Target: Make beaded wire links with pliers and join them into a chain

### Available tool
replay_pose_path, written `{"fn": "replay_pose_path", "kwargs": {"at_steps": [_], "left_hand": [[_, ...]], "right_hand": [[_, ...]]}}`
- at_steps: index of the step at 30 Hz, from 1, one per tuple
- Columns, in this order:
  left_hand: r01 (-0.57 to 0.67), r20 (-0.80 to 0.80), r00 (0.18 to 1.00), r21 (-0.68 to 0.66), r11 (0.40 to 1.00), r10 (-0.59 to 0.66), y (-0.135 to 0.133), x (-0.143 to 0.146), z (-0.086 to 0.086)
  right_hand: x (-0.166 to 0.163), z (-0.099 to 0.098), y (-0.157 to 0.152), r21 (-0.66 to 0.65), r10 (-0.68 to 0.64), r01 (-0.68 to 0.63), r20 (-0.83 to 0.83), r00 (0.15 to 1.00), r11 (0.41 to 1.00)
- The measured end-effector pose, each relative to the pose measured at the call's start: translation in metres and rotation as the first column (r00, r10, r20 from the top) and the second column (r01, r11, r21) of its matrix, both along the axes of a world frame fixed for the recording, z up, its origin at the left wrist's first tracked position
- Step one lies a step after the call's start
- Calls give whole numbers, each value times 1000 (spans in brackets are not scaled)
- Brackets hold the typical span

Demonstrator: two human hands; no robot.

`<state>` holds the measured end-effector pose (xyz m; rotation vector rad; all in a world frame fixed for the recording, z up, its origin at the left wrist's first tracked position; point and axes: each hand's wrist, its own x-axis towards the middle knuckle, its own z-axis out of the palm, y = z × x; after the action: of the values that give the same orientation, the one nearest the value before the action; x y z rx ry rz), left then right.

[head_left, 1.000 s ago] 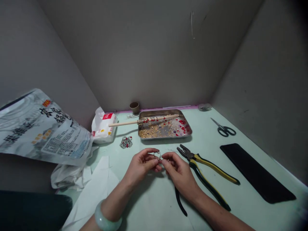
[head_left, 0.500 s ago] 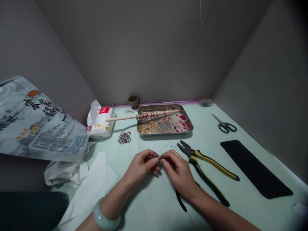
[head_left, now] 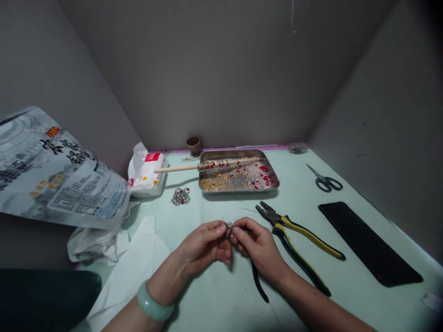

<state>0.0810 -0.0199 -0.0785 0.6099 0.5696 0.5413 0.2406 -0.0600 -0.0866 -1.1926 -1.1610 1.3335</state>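
Note:
A small beaded wire ornament (head_left: pixel 229 229) is pinched between my two hands above the table. My left hand (head_left: pixel 209 242) grips its left side with thumb and forefinger, the other fingers curled below. On its right side, the thumb and forefinger of my right hand (head_left: pixel 255 242) hold it; fine detail is too small to tell. Another beaded wire flower (head_left: pixel 180 197), silvery with red beads, lies on the table beyond my left hand. Under my right hand lies a black-handled tool (head_left: pixel 259 283), its head hidden. Yellow-and-green pliers (head_left: pixel 290 230) rest just right of that hand.
A metal tray (head_left: pixel 238 192) of gold, red and clear beads stands behind, a wooden stick (head_left: pixel 176 169) across it. Tissues (head_left: pixel 147 177), a brown cup (head_left: pixel 193 145), a printed bag (head_left: pixel 69 175) and paper (head_left: pixel 138 263) are leftward. Scissors (head_left: pixel 323 180) and a black pouch (head_left: pixel 368 242) lie right.
The ornament has been turned and shows more between my fingertips. My left hand has rolled so its curled lower fingers are more visible. The view has shifted slightly.

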Motion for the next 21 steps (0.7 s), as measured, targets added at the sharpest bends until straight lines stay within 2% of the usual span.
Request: {"fn": "replay_pose_path", "kwargs": {"at_steps": [4,9,12,15,16,18,21], "left_hand": [[2,44,999,-37,999,0,-1,1,1],[0,70,998,-39,999,3,1,-1,-3],[-28,70,997,-62,998,33,2,-3,-5],[-61,70,995,-88,994,68,3,-3,-4],[-71,72,994,-94,993,78,3,-3,-3],[-91,72,993,-108,990,99,3,-3,-2],[-110,67,991,-137,985,120,3,-4,-2]], "right_hand": [[1,3,1,-71,4,-10,-77,997,997],[1,5,3,-103,-15,7,-75,997,995],[7,9,7,-40,-65,65,7,998,997],[25,17,10,127,-204,181,207,957,975],[34,19,10,201,-260,204,312,914,958],[56,21,5,340,-333,160,549,767,927],[88,11,-15,362,-343,39,837,427,931]]}}
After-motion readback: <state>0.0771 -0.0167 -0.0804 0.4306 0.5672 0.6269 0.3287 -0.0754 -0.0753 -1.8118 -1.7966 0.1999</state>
